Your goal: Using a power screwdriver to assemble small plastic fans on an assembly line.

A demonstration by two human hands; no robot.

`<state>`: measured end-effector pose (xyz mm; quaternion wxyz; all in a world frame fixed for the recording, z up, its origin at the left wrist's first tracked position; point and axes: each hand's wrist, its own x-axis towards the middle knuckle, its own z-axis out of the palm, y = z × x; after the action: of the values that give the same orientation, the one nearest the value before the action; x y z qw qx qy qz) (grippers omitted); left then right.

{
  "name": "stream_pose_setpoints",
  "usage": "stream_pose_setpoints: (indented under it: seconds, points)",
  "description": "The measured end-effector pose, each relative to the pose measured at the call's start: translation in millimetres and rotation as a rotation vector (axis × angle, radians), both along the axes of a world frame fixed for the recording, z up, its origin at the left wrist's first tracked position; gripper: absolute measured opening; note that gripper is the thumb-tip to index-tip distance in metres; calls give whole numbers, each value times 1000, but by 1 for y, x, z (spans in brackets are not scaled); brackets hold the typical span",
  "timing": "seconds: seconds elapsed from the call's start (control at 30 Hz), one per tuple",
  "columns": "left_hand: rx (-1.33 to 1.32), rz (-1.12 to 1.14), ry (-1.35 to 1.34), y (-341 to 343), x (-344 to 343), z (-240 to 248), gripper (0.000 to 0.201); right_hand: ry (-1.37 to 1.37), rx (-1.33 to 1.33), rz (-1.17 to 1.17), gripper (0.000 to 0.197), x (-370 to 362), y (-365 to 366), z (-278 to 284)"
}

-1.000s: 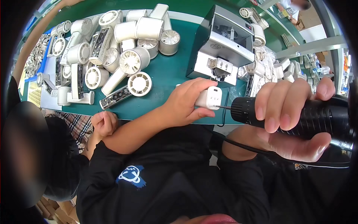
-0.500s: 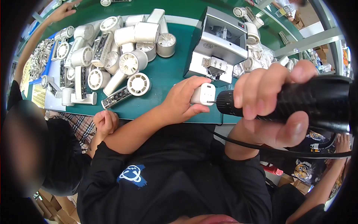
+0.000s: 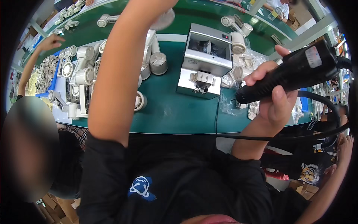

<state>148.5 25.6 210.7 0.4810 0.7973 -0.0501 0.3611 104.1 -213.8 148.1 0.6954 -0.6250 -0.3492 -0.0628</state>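
My right hand (image 3: 271, 101) is closed round a black corded power screwdriver (image 3: 294, 71), held up over the right edge of the green bench (image 3: 175, 115) with its tip pointing left and down. My left forearm (image 3: 123, 63) stretches up and away across the bench. The hand itself is cut off at the top edge of the picture. A blurred white round part (image 3: 164, 18) shows beside the wrist; whether the hand holds it cannot be made out.
A grey box-shaped feeder machine (image 3: 206, 61) stands mid-bench. Several white round plastic housings (image 3: 84, 76) are piled to the left, and clear bags of white parts (image 3: 244, 59) lie to the right. Another person's arm (image 3: 35, 56) reaches in at far left; another person (image 3: 335, 156) is at lower right.
My left hand has left the spot in front of the screwdriver tip and swung up and far across the bench. The screwdriver has lifted and tilted, tip now down-left.
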Motion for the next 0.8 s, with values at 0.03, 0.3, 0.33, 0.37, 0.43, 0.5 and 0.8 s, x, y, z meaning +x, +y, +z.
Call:
stream_pose_setpoints:
  seconds: [0.03, 0.3, 0.33, 0.37, 0.43, 0.5, 0.8]
  points:
    - [205, 62, 16, 11, 29, 0, 36, 8, 21, 50, 85, 2, 1, 1]
    - [1204, 78, 269, 151, 244, -177, 34, 171, -68, -234, 31, 102, -37, -7]
    - [872, -82, 420, 238, 241, -211, 31, 204, -94, -151, 26, 134, -24, -13]
    - [1238, 46, 405, 85, 250, -173, 32, 234, -210, -456, 23, 172, -80, -43]
    - [1215, 147, 585, 107, 242, -184, 30, 135, -489, -544, 22, 235, -78, -74]
    - [1176, 166, 674, 102, 240, -178, 37, -10, -837, -593, 24, 270, -74, -93]
    - [781, -122, 213, 67, 158, -36, 34, 84, -1621, -452, 52, 341, -34, -134]
